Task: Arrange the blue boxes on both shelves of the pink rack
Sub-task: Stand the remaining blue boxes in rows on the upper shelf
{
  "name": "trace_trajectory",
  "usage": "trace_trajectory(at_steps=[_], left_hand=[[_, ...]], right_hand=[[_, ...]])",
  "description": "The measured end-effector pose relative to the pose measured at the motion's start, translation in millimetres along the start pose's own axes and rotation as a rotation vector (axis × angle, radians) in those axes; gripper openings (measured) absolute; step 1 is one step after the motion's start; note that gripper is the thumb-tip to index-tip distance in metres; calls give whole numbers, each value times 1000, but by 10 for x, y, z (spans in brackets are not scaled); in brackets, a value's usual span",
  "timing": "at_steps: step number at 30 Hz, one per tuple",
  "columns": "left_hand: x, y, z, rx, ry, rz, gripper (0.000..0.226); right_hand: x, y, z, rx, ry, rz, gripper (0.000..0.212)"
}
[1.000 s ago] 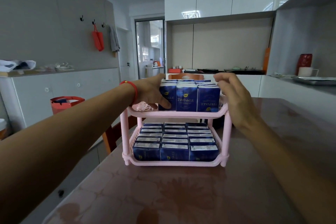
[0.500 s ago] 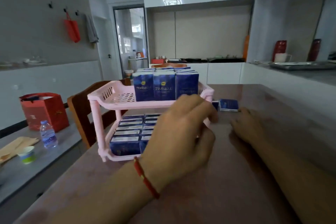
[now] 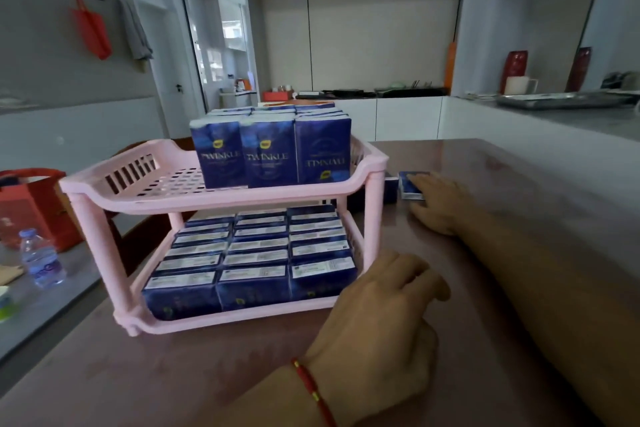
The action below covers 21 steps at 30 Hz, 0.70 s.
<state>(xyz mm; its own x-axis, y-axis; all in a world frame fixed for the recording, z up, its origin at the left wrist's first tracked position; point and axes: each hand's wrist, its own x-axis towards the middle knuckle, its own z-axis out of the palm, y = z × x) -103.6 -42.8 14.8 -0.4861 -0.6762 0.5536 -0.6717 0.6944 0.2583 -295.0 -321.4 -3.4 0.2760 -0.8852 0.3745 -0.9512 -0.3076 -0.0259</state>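
Head view first gives us our left hand (image 3: 377,329), nearest the camera, with a red string bracelet (image 3: 313,392) at the wrist. It rests on the brown table (image 3: 207,374) just beside the pink rack's near right corner, fingers loosely curled and holding nothing.

Just past it stands the pink rack (image 3: 221,198), toward the table's left edge. Its lower shelf (image 3: 242,315) is filled with blue boxes (image 3: 254,255) lying in three rows that run front to back, white labels up. On the upper shelf (image 3: 166,184) more blue boxes (image 3: 273,149) stand upright, packed against the right end; the front three show the word TWINKLE, the rightmost one upside down. The shelf's left part is bare slotted plastic.

Farther along the table, behind the rack's right end, our right hand (image 3: 438,204) lies palm down with its fingers stretched onto a loose blue box (image 3: 408,185) lying flat on the table; whether they grip it we cannot tell. Another blue box (image 3: 390,189) sits just left of it, partly hidden by the rack's post.

Off the left edge, on a lower grey counter, we see a water bottle (image 3: 40,260) and a red bag (image 3: 31,204).
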Motion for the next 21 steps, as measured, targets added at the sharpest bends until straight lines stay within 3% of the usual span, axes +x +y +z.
trace_trajectory(at_steps=[4,8,13,18,20,21], left_hand=[[-13,0,-3,5,-32,28,45],[-33,-9,12,-94,-37,-8,45],[12,17,57,-282,-3,-203,41],[62,79,72,-553,14,-416,61],[70,56,129,-540,29,-402,51],[72,37,151,-537,40,-405,47]], right_hand=[[-116,19,-14,52,59,70,58],[-413,-90,-205,101,9,141,53],[-1244,-216,-749,495,145,-114,35],[-1937,-389,-1121,588,67,-500,50],[-1925,-459,-1074,771,-24,-505,38],[-1828,-470,-1022,931,-68,-421,34]])
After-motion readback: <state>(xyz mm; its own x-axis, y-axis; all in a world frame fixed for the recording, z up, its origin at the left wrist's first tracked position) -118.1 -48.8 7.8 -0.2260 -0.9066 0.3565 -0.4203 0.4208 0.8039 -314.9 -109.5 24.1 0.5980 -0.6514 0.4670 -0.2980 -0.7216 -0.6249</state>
